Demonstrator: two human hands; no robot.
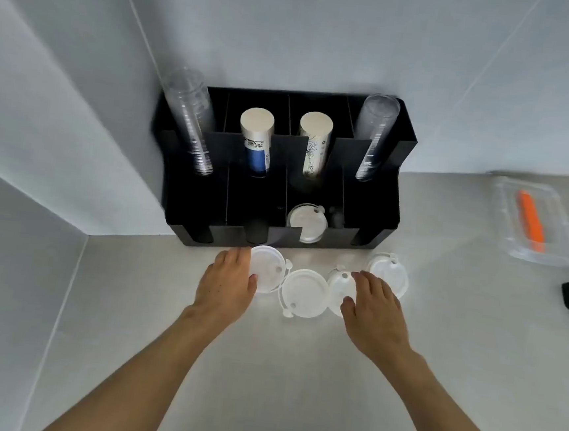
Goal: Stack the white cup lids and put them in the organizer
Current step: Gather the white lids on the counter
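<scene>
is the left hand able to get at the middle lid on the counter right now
Probably yes. The middle lid lies flat and uncovered on the counter, just right of the left hand, which rests on the leftmost lid. Nothing blocks the way.

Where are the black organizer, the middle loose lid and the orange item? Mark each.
black organizer (385, 203): head view, bare right side wall.
middle loose lid (304, 292): head view, centre of its top.
orange item (530, 219): head view, mid-length, inside clear container.

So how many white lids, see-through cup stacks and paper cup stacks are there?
White lids on the counter: 4
White lids in the organizer: 1 visible from above; any beneath it cannot be seen
Clear cup stacks: 2
Paper cup stacks: 2
Total: 9
</scene>
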